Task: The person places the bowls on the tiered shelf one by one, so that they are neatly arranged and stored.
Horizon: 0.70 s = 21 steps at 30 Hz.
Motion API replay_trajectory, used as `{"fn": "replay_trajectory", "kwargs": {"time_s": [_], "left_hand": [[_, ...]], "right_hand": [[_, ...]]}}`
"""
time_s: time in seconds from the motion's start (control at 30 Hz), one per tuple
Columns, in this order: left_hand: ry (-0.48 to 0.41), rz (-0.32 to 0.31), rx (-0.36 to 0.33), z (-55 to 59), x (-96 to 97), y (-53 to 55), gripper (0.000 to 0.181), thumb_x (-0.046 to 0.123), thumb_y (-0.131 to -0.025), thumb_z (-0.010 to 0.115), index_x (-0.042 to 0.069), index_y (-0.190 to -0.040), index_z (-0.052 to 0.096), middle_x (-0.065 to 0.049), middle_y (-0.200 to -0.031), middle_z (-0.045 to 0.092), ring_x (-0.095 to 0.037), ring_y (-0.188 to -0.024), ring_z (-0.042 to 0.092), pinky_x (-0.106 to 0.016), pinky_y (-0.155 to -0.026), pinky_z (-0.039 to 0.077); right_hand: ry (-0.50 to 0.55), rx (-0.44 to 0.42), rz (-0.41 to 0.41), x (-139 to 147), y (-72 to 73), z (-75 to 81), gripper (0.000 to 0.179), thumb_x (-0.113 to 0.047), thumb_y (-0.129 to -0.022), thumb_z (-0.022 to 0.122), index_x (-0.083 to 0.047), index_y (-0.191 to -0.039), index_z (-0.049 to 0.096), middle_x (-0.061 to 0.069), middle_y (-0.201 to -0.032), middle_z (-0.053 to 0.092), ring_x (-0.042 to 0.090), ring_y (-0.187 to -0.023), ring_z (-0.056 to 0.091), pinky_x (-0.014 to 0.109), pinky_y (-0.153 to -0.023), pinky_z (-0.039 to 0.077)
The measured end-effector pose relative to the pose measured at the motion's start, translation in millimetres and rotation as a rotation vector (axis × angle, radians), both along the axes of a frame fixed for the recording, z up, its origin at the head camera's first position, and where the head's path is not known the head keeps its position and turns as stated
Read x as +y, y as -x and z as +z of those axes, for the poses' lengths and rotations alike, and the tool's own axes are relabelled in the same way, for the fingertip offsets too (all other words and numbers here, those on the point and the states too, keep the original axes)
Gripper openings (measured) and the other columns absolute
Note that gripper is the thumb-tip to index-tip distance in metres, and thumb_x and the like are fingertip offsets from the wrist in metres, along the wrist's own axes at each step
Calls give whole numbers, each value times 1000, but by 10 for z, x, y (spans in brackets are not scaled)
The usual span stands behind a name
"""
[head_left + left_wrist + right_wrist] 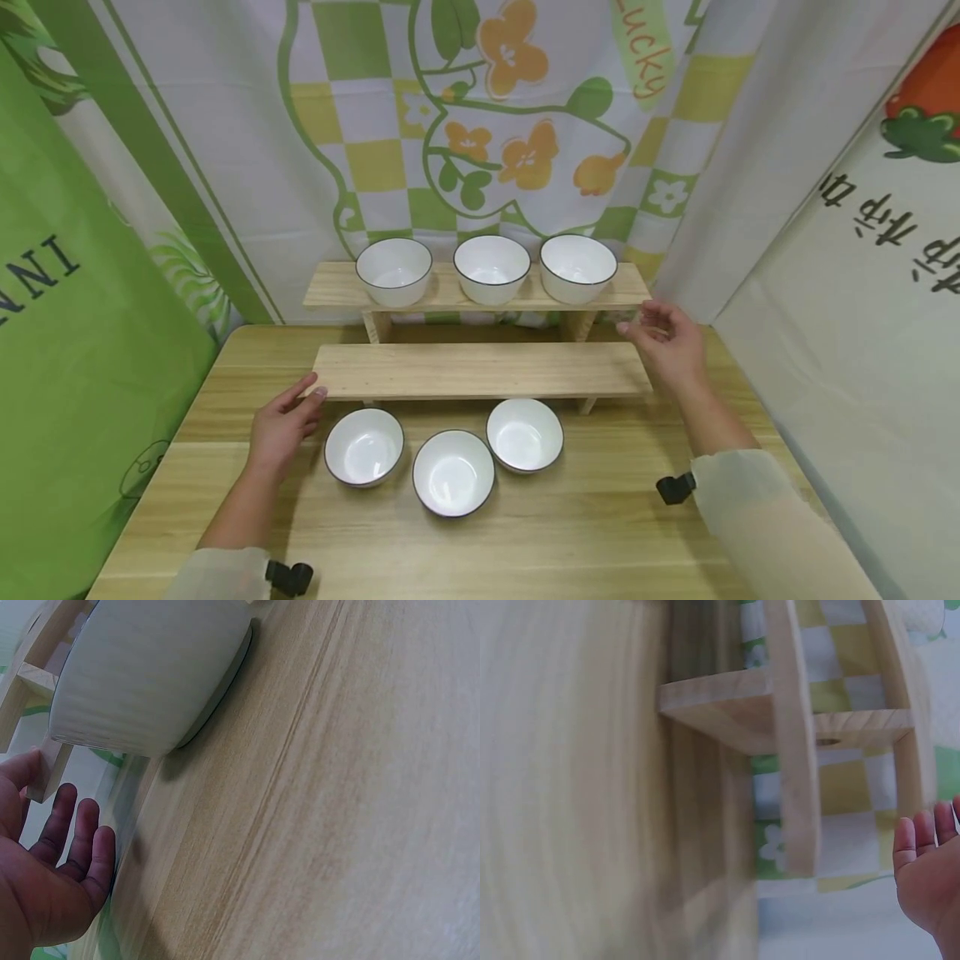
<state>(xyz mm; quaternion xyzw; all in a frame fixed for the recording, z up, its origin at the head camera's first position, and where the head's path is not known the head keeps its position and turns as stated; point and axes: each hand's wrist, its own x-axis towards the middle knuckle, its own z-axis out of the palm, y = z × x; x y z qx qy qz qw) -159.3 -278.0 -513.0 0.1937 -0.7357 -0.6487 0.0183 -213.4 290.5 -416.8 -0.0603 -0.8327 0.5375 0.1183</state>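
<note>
A two-tier wooden display shelf [480, 368] stands on the table. My left hand [281, 425] pinches the left front corner of its lower board with thumb and index finger, the other fingers spread loosely in the left wrist view. Beside the right end of the upper board, my right hand [671, 346] has loosely bent fingers and nothing in it; whether it touches the wood I cannot tell. Three white bowls with dark rims, left [394, 287], middle [491, 287] and right [577, 283], line the upper board. On the table before the shelf sit three similar bowls [365, 447], [453, 473], [524, 435].
The wooden table [600, 533] extends toward me in front of the bowls. Behind the shelf hangs a patterned curtain [525, 108]. A green cloth [97, 350] borders the left side, and a white printed cloth [862, 333] the right.
</note>
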Motion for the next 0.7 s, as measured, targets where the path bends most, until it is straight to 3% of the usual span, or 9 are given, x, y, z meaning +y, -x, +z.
{"fn": "replay_trajectory", "kwargs": {"time_s": [0.1,0.2,0.3,0.4,0.7], "left_hand": [[3,-5,-1,-2,-7,-1,66,47,-91,80,19,-147,61,17,-96,73,-17,-96,71,-27,-81,61],[12,-14,1,-2,-12,-5,67,48,-91,79,19,-148,60,16,-97,73,-17,-97,71,-28,-81,61],[21,-21,3,4,-10,-13,67,49,-91,78,19,-149,59,15,-98,73,-17,-98,71,-29,-81,61],[20,-20,4,5,-8,-16,67,49,-91,78,19,-149,59,16,-98,73,-17,-98,71,-29,-81,61],[4,-16,8,-9,-11,-1,66,46,-92,79,19,-149,59,15,-97,73,-17,-96,71,-28,-79,61]], "right_hand": [[-59,-18,29,53,-36,-111,68,-43,-92,80,-4,-143,58,14,-138,59,28,-125,56,18,-95,50],[-111,-49,64,112,-64,-222,67,-48,-92,79,-5,-141,61,17,-141,59,33,-129,54,32,-103,50],[-151,-83,96,167,-93,-320,68,-52,-92,77,-8,-142,61,16,-147,55,37,-136,47,50,-111,44],[-184,-87,122,206,-108,-407,71,-52,-92,77,-8,-145,58,17,-154,47,42,-142,39,59,-114,37],[-237,-144,172,249,-154,-617,81,-53,-96,70,-6,-157,44,23,-166,27,50,-148,29,65,-114,35]]}}
